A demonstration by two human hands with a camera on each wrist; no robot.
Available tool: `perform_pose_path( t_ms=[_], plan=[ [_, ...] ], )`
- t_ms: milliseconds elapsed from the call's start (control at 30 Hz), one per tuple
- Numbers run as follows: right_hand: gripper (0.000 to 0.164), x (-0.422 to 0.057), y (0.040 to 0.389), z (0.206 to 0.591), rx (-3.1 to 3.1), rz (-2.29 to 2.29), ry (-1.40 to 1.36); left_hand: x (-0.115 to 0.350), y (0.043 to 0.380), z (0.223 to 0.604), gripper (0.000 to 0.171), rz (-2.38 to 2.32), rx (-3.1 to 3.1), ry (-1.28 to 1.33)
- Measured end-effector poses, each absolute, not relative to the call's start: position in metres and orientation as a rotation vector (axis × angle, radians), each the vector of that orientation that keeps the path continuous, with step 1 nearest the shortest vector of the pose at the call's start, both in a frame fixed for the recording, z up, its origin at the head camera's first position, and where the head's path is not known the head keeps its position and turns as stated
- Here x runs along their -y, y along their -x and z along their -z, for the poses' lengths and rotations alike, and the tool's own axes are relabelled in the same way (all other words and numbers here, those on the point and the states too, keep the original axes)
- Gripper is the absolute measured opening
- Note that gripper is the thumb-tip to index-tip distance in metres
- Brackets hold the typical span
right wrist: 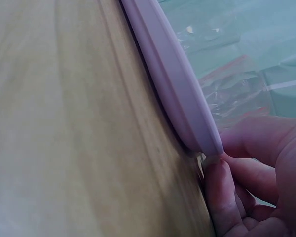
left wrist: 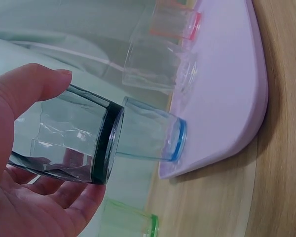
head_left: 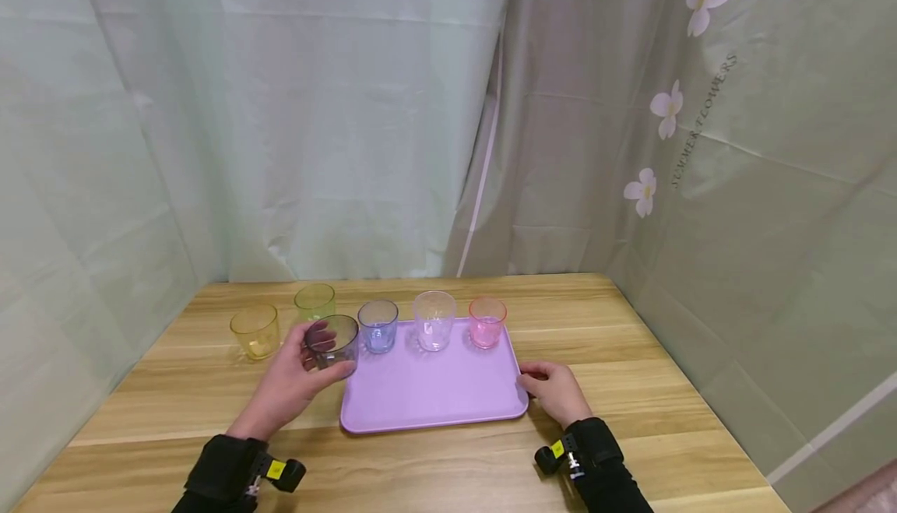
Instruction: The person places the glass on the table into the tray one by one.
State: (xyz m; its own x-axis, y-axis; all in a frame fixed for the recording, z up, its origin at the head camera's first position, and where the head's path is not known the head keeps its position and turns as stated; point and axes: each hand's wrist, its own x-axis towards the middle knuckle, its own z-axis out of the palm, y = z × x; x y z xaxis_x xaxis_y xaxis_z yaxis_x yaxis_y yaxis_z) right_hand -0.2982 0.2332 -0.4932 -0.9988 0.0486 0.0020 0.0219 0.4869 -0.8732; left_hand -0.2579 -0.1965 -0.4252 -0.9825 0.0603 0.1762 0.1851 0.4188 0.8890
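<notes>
My left hand (head_left: 293, 384) holds a dark grey see-through glass (head_left: 333, 344), thumb on one side and fingers round the other. In the left wrist view this glass (left wrist: 71, 136) hangs above the table, off the tray's left corner. My right hand (head_left: 555, 390) pinches the right edge of a purple tray (head_left: 434, 396), with the thumb above the rim and fingers beneath it in the right wrist view. Along the tray's far side stand a blue glass (head_left: 378, 328), a clear glass (head_left: 434, 321) and a pink glass (head_left: 487, 323), all upright.
On the wooden table (head_left: 631, 435), left of the tray, stand a yellow glass (head_left: 255, 332) and a green glass (head_left: 314, 302). Pale curtains (head_left: 336, 124) enclose the table at the back and sides.
</notes>
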Motion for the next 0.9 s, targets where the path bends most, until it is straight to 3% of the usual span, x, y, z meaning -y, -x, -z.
perform_pose_path(
  t_ms=[900],
  plan=[
    [0.028,-0.231,0.296,0.490,2.676,-1.580,0.062,0.172,0.263,0.427,0.089,1.664,2.550,0.290]
  ],
)
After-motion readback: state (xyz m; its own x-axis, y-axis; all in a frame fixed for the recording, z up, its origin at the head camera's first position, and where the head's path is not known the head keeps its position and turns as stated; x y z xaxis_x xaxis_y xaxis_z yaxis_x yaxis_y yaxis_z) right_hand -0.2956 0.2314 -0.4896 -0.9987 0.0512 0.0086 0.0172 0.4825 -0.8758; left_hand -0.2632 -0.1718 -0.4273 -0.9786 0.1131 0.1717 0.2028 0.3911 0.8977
